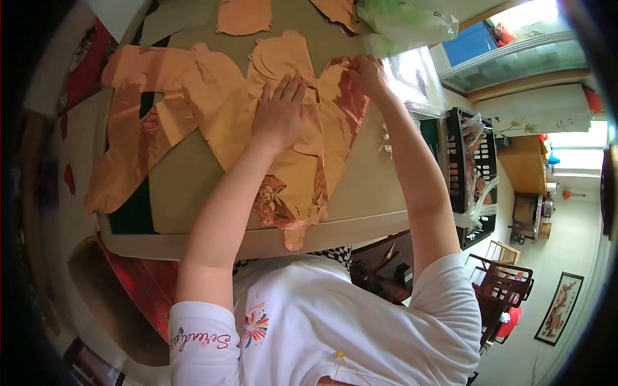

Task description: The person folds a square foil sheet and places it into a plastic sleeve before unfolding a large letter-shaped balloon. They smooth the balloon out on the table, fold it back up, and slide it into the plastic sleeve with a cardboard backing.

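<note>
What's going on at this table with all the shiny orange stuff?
A person is working with flat rose-gold foil balloons spread over a table. The left hand presses flat on the top one, while the right hand pinches its upper edge. More foil pieces lie to the left, and a clear plastic bag beyond.

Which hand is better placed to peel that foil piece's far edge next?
Probably the right hand: it already pinches the rose-gold foil piece at its far edge, while the left hand lies flat, pressing it down.
</note>
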### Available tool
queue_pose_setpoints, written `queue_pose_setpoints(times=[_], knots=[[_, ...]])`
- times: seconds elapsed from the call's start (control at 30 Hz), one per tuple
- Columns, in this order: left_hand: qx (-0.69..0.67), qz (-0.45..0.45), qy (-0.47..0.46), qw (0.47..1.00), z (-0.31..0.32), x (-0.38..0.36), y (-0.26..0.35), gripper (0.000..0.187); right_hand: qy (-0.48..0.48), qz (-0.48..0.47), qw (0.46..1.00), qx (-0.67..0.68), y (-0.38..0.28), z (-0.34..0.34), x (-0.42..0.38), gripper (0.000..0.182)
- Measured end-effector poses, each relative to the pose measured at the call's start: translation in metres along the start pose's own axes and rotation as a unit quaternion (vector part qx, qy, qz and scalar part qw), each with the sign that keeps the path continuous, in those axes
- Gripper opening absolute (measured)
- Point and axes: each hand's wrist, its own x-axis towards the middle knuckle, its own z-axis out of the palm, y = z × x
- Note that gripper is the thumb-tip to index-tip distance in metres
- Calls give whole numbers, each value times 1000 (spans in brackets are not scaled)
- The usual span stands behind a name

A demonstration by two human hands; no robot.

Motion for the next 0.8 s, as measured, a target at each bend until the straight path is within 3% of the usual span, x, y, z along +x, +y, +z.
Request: queue_pose_setpoints(times=[0.1, 0.2, 0.23, 0.3, 0.33, 0.4, 0.43, 0.47, 0.5, 0.57, 0.63, 0.67, 0.77, 0.8], knots=[[5, 1, 2, 1000, -1, -1, -1, 50, 33, -39, 997, -57, 3, 10, 13, 33], [13, 3, 15, 1000, 4, -2, 0, 50, -106, 51, 982, 149, -13, -22, 12, 31], [16, 3, 18, 1000, 5, -2, 0, 50, -140, 46, 933, 328, -21, -44, 2, 30], [10, -6, -3, 1000, 3, -2, 1, 51, -190, 35, 740, 644, -31, -83, -25, 27], [7, -10, -10, 1000, 1, 1, 1, 52, -68, 85, 785, 610, -32, -70, -28, 31], [14, -8, -12, 1000, -1, -1, 2, 52, -2, 51, 908, 416, -22, -22, -45, 32], [18, -9, -13, 1000, -2, 0, 2, 52, 31, 31, 950, 310, -17, -1, -55, 33], [7, -10, -3, 1000, -1, 1, 1, 52, 78, -61, 967, 234, -16, 13, -70, 35], [-4, -11, 5, 1000, 2, 0, 0, 52, 121, -151, 969, 156, -13, 29, -82, 37], [-12, -10, 5, 1000, 5, -2, 0, 52, 84, -76, 925, 363, -14, 61, -92, 38], [-3, -5, -1, 1000, 1, -1, 0, 52, 106, -76, 956, 262, -41, 37, -115, 39], [1, -4, 2, 1000, 1, -1, 0, 52, 71, -11, 941, 330, -48, 28, -120, 45], [10, -2, 10, 1000, 2, -2, 0, 52, 65, 52, 832, 549, -62, 15, -129, 53], [11, 0, 14, 1000, 2, -2, 0, 53, 86, 29, 854, 512, -64, 18, -133, 56]])
